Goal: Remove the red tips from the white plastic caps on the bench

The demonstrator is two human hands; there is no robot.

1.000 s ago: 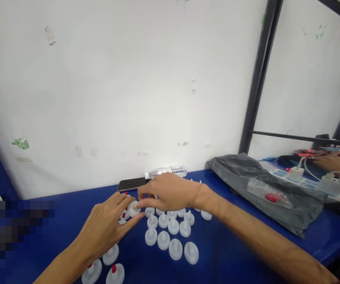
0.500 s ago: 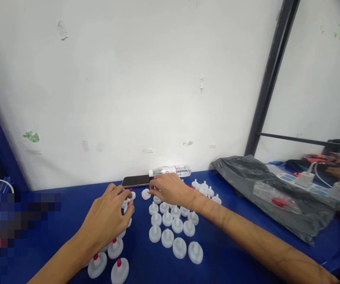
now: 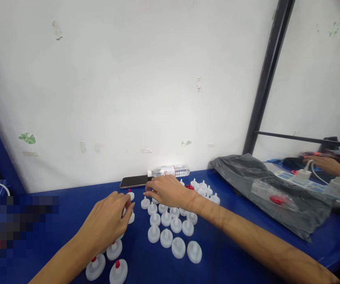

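Observation:
My left hand (image 3: 109, 215) is over the left group of white nozzle caps, thumb and fingers drawn together near a white cap (image 3: 131, 217). Whatever lies between those fingertips is hidden. Red tips top several caps on this side, among them a front cap (image 3: 118, 273) and a small far one (image 3: 131, 195). My right hand (image 3: 167, 190) reaches across the back of the other group, with its thumb and forefinger pinched just above a plain white nozzle cap (image 3: 145, 203). I cannot make out what that pinch holds. Plain caps (image 3: 176, 225) stand in rough rows below the right hand.
Small red pieces (image 3: 190, 187) lie among the caps at the back. A phone (image 3: 134, 181) and a clear bottle (image 3: 170, 170) lie by the wall. On the right are a grey plastic bag (image 3: 264, 189), a clear packet with red pieces (image 3: 276, 197), a power strip and another person's hand (image 3: 325, 163).
The plain cap by my right fingertips now stands nearer me, at the left edge of its group. My left hand has shifted slightly toward me. The other person's hand has moved.

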